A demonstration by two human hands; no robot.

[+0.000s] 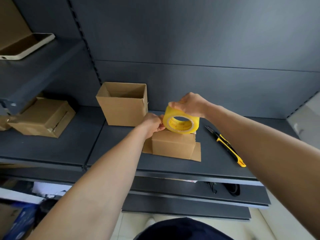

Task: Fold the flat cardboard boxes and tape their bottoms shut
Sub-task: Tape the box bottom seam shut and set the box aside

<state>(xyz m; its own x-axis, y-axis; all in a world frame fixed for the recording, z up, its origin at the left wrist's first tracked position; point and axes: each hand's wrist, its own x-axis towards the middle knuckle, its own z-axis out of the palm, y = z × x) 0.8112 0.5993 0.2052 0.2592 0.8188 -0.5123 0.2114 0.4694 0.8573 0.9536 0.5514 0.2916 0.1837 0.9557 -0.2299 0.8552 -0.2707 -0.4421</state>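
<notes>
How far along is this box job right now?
Done: a tall box stands folded at the back. In hand: the right hand holds the tape on a small box; the left hand pinches its edge. Left: taping that box; the knife lies untouched.

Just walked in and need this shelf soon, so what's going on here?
A person is getting ready to tape a small box on the shelf. Their right hand holds a yellow tape roll on top of it, while the left hand pinches at the roll's edge, apparently finding the tape end. A knife lies to the right; an open box stands behind.
</notes>
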